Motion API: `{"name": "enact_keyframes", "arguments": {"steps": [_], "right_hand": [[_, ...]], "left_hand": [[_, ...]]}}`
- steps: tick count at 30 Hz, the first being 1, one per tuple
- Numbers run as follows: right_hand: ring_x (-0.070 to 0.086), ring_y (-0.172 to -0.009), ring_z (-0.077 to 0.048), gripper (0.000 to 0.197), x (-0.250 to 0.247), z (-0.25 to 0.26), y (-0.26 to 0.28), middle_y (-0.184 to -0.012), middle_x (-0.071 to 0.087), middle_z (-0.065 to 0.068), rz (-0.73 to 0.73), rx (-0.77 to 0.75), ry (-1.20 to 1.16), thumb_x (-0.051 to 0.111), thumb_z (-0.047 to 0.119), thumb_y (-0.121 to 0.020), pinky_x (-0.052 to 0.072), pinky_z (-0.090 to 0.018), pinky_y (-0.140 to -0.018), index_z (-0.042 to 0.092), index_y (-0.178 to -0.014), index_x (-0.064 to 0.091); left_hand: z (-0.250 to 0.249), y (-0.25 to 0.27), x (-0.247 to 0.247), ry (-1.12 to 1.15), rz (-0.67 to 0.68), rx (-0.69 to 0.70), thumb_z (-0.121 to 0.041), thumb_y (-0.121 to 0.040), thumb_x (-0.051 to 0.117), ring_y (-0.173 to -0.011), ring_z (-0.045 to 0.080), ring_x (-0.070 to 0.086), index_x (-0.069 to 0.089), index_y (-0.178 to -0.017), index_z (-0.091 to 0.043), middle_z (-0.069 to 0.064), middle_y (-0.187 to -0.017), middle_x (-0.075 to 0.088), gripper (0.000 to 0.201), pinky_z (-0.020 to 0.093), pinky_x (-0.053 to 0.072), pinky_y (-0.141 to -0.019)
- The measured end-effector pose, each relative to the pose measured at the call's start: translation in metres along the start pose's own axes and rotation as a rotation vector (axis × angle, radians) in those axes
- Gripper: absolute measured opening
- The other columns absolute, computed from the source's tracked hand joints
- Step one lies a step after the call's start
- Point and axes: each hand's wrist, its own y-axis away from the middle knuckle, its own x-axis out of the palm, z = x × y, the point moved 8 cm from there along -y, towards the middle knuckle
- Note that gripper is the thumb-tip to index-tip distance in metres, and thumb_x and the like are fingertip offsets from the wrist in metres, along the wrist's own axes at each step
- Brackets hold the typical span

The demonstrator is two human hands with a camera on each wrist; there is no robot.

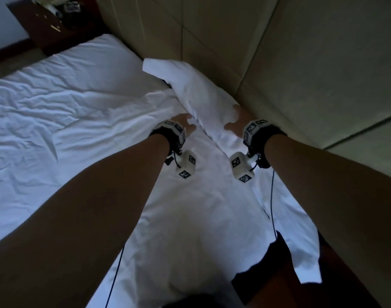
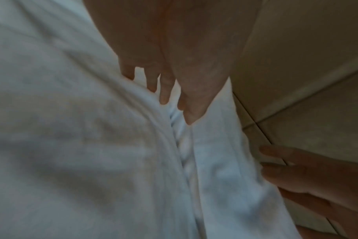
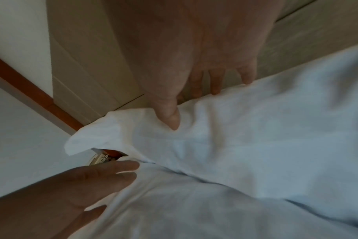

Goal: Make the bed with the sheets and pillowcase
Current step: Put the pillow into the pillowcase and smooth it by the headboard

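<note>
A white pillow in its pillowcase (image 1: pixel 196 90) lies slanted along the padded beige headboard (image 1: pixel 301 63), on the white sheet (image 1: pixel 68 112) that covers the bed. My left hand (image 1: pixel 185 124) is at the pillow's bed side, fingers straight and spread (image 2: pixel 164 90), tips touching the cloth. My right hand (image 1: pixel 235 118) is at the pillow's headboard side with straight fingers (image 3: pixel 215 84) on its edge and the thumb (image 3: pixel 170 116) pressing its top. The pillow (image 3: pixel 255 137) lies between the two hands. Neither hand curls round anything.
A dark wooden nightstand (image 1: pixel 57 25) with small items stands at the bed's far left corner. A loose white sheet flap (image 1: pixel 301 241) hangs over the bed's near edge by my legs. Cables (image 1: pixel 272 207) trail from both wrist cameras.
</note>
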Motion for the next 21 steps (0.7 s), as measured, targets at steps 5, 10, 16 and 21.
{"name": "enact_keyframes", "arguments": {"steps": [5, 10, 16, 21], "right_hand": [[0.036, -0.137, -0.033, 0.084, 0.002, -0.074, 0.065, -0.155, 0.029, -0.008, 0.026, 0.088, 0.062, 0.069, 0.033, -0.085, 0.038, -0.045, -0.108, 0.018, -0.153, 0.021], [0.035, -0.139, -0.032, 0.087, 0.019, -0.15, 0.119, -0.158, 0.023, -0.008, 0.061, 0.168, 0.001, 0.071, 0.029, -0.084, 0.039, -0.04, -0.106, 0.024, -0.153, 0.018], [0.038, -0.136, -0.033, 0.083, 0.034, -0.221, 0.17, -0.155, 0.028, -0.01, 0.079, 0.229, -0.121, 0.065, 0.044, -0.087, 0.037, -0.038, -0.103, 0.022, -0.152, 0.02], [0.039, -0.135, -0.032, 0.045, 0.05, -0.309, 0.216, -0.149, 0.037, -0.018, 0.009, 0.403, -0.271, 0.041, 0.018, -0.102, 0.031, -0.036, -0.107, 0.002, -0.143, 0.036]], "left_hand": [[-0.05, 0.053, 0.051, 0.015, 0.111, 0.096, -0.044, -0.09, 0.06, -0.133, 0.03, 0.042, 0.047, -0.14, -0.023, 0.005, -0.15, 0.038, 0.056, 0.034, 0.038, -0.106], [-0.101, 0.093, 0.112, 0.051, 0.178, 0.201, -0.043, -0.085, 0.067, -0.127, 0.022, 0.051, 0.057, -0.131, -0.02, 0.002, -0.139, 0.054, 0.052, 0.031, 0.039, -0.107], [-0.158, 0.134, 0.184, 0.138, 0.306, 0.208, -0.045, -0.089, 0.062, -0.128, 0.028, 0.049, 0.042, -0.142, -0.023, 0.008, -0.144, 0.048, 0.061, 0.037, 0.038, -0.108], [-0.207, 0.163, 0.223, 0.589, 0.448, 0.021, -0.036, -0.1, 0.047, -0.131, 0.038, 0.044, 0.007, -0.154, -0.023, 0.012, -0.15, 0.033, 0.068, 0.052, 0.041, -0.105]]}}
